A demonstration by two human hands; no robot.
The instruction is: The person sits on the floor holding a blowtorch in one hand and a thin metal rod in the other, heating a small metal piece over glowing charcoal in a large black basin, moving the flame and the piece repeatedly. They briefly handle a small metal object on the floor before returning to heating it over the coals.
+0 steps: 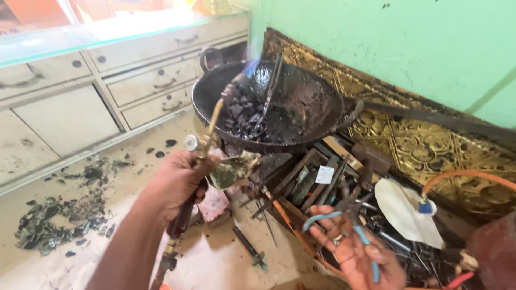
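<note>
Left hand (pixel 177 180) is wrapped tight around a gas torch (pixel 207 140), fingers closed on the dark handle w/ a hose fitting hanging below the wrist. Torch has a brass tube going up and right to a sooty tip, blue flame (pixel 252 64) shooting out over the rim of a big blackened pan (pixel 317 107) full of charcoal bits. A thin metal rod (pixel 267 96) leans in the pan. Right hand (pixel 357 255), lower right, holds pliers w/ blue grips (pixel 344 220), fingers curled loosely round the handles, over a messy pile of tools (pixel 322 182) next to an orange hose (pixel 467 176).
</note>
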